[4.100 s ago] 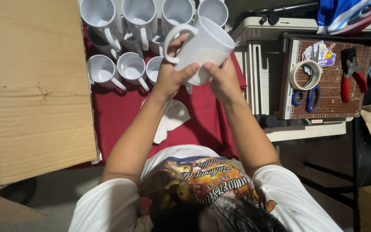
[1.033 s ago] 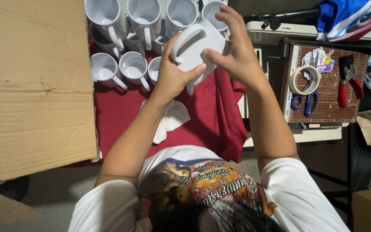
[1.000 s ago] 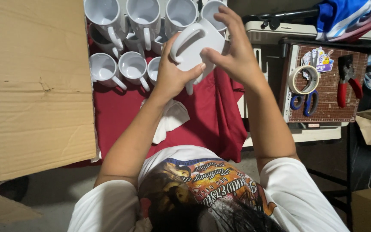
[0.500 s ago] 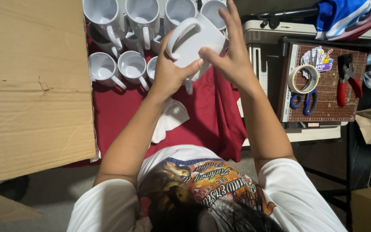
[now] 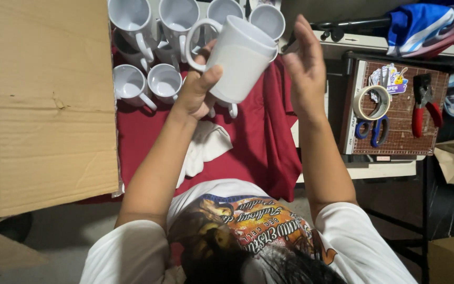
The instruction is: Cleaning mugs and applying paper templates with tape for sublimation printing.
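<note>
My left hand grips a plain white mug by its body, tilted with the handle to the upper left and the mouth facing up and right. My right hand is open just to the right of the mug, fingers stretched upward, not touching it. Below the mug lies a red cloth covering the table, with a white rag on it under my left wrist. Several more white mugs stand at the back of the cloth.
A large cardboard flap fills the left side. To the right, a brown cutting mat carries a roll of tape, blue scissors and red pliers. Blue fabric lies at the top right.
My right hand has let go of the mug and opened beside it. The left hand has turned the mug so its mouth faces up and right.
</note>
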